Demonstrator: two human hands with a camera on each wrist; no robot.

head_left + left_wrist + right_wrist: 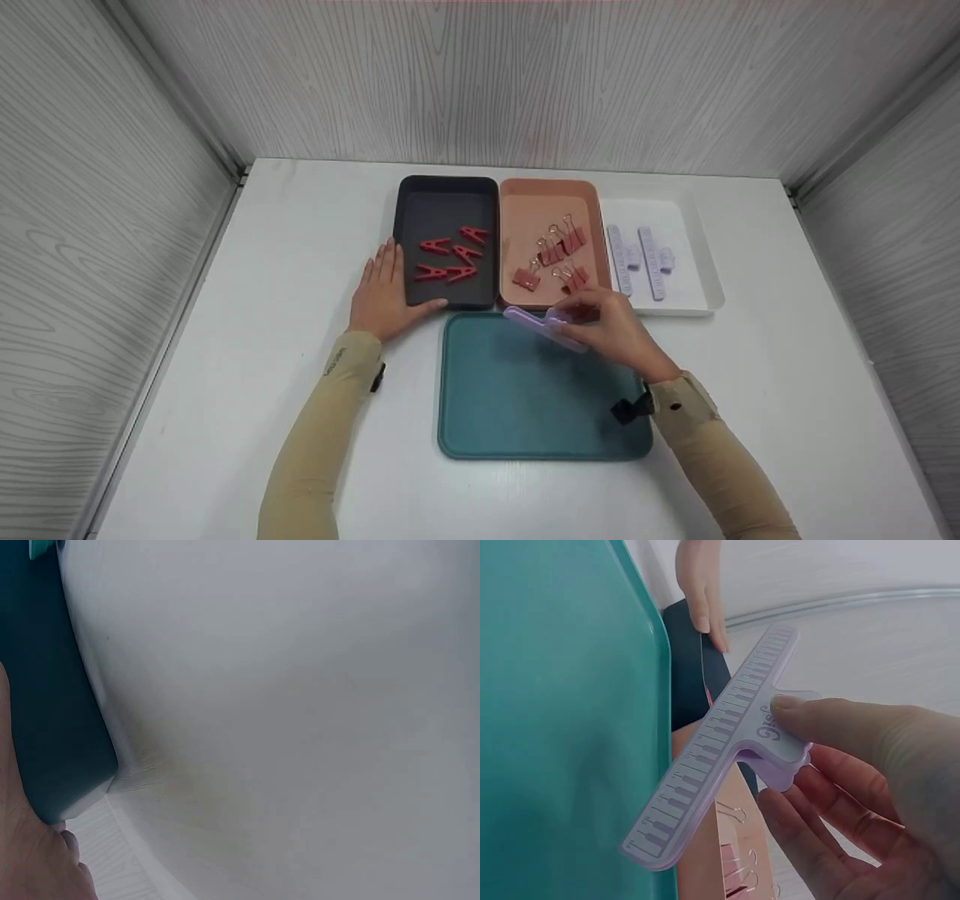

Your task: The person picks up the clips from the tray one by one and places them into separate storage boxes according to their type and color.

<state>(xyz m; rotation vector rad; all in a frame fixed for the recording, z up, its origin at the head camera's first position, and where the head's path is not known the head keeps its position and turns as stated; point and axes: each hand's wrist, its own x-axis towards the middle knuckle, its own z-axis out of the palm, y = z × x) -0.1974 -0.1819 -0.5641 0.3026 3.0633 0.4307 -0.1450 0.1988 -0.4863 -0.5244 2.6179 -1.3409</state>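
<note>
My right hand [611, 330] pinches a long lilac clip [712, 746] by its handle, thumb on one side and fingers on the other. Piano keys are printed along the clip's bar. In the head view it hangs over the far edge of the teal tray [540, 405]. My left hand [382, 296] lies with straight fingers along the left wall of the dark tray [446, 202], thumb on its near rim. Several red clothespins [435, 246] lie in that tray. The orange tray [547, 195] beside it holds several red binder clips [526, 279].
To the right stands a white tray [694, 247] with two lilac clips [652, 262] lying side by side. The three trays form a row behind the teal one on a white table [315, 217]. Pale wood-grain panels [480, 82] rise at the back and sides.
</note>
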